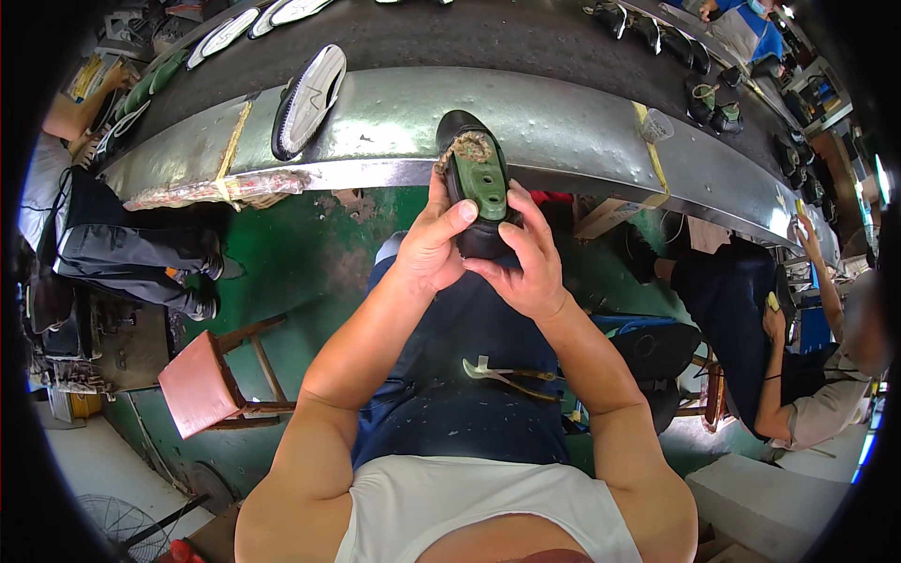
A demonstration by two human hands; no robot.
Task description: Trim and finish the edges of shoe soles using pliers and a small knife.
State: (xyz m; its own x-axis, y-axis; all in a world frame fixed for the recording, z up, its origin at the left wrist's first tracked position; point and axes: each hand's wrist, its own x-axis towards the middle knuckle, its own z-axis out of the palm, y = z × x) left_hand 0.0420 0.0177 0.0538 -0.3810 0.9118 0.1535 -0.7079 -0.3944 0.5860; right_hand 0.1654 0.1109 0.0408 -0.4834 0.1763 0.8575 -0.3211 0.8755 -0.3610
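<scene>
Both hands grip one black shoe [477, 188], held sole-up above the lap, just off the near edge of the metal bench [394, 122]. Left hand [432, 246] is clamped on its left side, thumb across the green last [486, 178]. Right hand [526, 267] is clamped on the right side and heel. Pliers [507, 375] rest on the lap. A white-soled shoe [310, 98] lies on the bench, well apart.

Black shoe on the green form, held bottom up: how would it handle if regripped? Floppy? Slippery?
Probably stiff: the shoe is stretched over a hard green form. Likely top-heavy, since both the left hand and right hand grip its lower end. The frayed edge looks rough, not slippery.
</scene>
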